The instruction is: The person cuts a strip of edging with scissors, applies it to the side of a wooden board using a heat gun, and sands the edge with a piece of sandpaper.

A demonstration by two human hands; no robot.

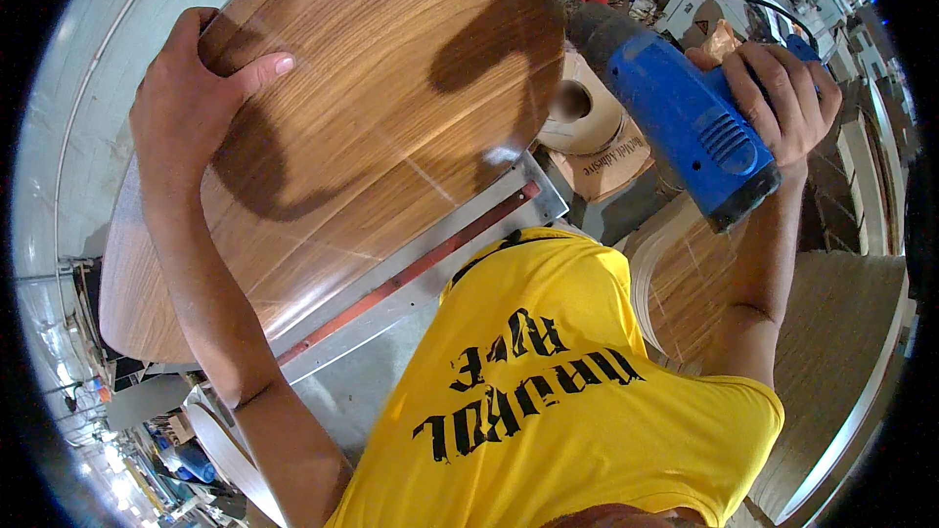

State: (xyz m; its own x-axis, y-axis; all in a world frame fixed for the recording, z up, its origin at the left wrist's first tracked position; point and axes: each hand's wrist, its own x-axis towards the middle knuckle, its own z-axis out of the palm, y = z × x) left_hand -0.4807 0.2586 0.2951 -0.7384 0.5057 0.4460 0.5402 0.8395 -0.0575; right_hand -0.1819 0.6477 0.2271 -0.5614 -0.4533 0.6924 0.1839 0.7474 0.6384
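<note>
A large board [391, 49] with a brown wood-grain face and rounded ends lies in front of me, filling the upper left. My left hand [201, 88] grips its far left edge, with the thumb on the top face and the fingers curled over the rim, partly hidden. In my right hand [787, 103] is a blue heat gun [685, 103], its fingers wrapped round the handle. The dark, dusty nozzle [599, 27] points at the board's right edge, very close to it; whether they touch I cannot tell. Shadows of the hand and the gun fall across the board.
Under the board runs a metal machine edge [342, 344] with a red-brown strip [411, 279]. A brown carton [597, 171] and a cardboard-coloured roll stand below the nozzle. Curved wood-grain boards [685, 284] are stacked at my right. A black cable [753, 0] trails behind the gun.
</note>
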